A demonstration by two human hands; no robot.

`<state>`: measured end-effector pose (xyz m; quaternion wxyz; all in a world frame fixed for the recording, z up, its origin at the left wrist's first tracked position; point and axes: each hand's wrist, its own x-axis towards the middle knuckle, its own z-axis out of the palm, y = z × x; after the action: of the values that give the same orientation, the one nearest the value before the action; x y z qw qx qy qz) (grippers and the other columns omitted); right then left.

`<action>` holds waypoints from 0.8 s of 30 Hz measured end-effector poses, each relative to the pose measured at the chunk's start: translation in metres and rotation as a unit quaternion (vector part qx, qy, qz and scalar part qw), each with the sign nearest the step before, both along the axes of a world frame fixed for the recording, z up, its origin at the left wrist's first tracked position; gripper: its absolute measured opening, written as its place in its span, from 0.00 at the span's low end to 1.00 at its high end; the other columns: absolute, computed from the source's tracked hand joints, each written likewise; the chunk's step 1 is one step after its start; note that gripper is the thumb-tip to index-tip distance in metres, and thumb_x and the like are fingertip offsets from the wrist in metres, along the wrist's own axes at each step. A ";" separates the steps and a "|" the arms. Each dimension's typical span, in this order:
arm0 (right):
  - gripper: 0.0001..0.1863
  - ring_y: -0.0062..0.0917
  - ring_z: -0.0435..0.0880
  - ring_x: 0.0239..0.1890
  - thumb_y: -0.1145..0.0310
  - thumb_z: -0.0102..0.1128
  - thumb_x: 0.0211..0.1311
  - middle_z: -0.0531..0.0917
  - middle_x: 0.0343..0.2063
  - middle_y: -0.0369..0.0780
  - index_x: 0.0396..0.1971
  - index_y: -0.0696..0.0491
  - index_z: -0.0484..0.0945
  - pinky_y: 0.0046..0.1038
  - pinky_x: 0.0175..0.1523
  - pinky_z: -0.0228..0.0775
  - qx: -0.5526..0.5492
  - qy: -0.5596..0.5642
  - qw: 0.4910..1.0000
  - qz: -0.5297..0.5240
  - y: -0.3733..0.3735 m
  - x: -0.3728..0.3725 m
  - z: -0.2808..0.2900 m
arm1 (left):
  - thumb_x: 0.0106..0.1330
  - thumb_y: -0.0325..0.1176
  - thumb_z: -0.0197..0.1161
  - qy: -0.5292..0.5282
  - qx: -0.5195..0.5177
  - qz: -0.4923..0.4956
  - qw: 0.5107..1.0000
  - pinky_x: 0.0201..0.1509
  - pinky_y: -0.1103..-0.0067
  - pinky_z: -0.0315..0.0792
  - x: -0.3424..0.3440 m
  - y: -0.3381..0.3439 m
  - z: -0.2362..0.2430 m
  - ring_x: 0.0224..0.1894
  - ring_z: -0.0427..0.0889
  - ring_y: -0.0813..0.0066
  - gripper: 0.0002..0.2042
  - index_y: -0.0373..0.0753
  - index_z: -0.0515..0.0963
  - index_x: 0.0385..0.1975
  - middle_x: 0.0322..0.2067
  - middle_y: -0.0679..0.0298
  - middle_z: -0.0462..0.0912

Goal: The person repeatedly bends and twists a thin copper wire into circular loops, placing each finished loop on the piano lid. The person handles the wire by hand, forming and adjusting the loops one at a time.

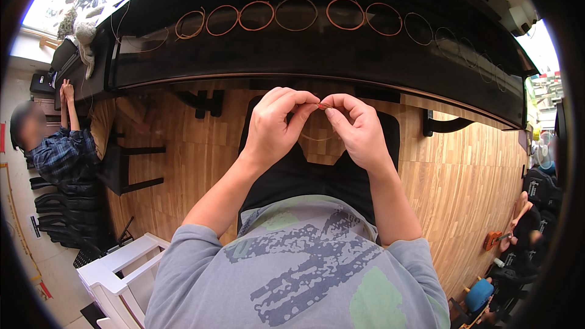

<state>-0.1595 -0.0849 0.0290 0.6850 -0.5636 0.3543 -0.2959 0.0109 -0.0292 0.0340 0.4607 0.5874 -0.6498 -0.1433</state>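
Both hands are raised in front of me, pinching at one spot just below the edge of a black piano [201,80]. The thumb and index finger of my left hand [274,125] meet those of my right hand [361,133] on a coiled copper-coloured wire string [323,106]. Its thin loop hangs faintly below my fingertips, and the fingers partly hide the end. On the piano lie several string coils in a row: copper-coloured rings [256,16] left of the middle, a reddish ring [345,14] at the centre, and thinner, paler rings [418,28] toward the right.
A loose wire [152,49] lies at the piano's left end. A person in a plaid shirt [64,152] sits at the left near a black stool [141,151]. A white frame [116,268] stands lower left. At the right edge, another person's hand holds an orange instrument [492,240].
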 end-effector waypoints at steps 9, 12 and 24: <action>0.10 0.08 0.71 0.34 0.71 0.51 0.69 0.79 0.32 0.30 0.41 0.61 0.77 0.14 0.40 0.64 0.061 -0.077 0.995 0.027 -0.002 0.001 -0.004 | 0.62 0.24 0.62 0.196 0.089 -0.018 0.976 0.29 0.84 0.70 0.000 -0.002 -0.008 0.27 0.77 0.81 0.03 0.34 0.80 0.33 0.27 0.64 0.80; 0.10 0.08 0.71 0.34 0.71 0.50 0.69 0.78 0.32 0.30 0.41 0.60 0.77 0.14 0.40 0.63 0.056 -0.054 0.997 0.025 -0.003 0.001 -0.004 | 0.62 0.23 0.61 0.160 0.068 -0.013 0.985 0.29 0.83 0.70 -0.001 -0.003 -0.008 0.26 0.77 0.79 0.03 0.33 0.80 0.33 0.27 0.64 0.80; 0.09 0.10 0.67 0.29 0.69 0.50 0.67 0.75 0.28 0.28 0.37 0.57 0.77 0.15 0.37 0.60 0.129 -0.099 0.986 0.040 -0.001 0.002 -0.013 | 0.64 0.27 0.62 0.256 0.189 -0.042 0.947 0.30 0.87 0.70 0.004 -0.003 -0.007 0.27 0.75 0.86 0.05 0.33 0.80 0.35 0.27 0.69 0.80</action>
<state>-0.1572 -0.0856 0.0158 0.7950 -0.4521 0.2974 -0.2741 0.0154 -0.0320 0.0273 0.4856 0.5794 -0.4948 -0.4287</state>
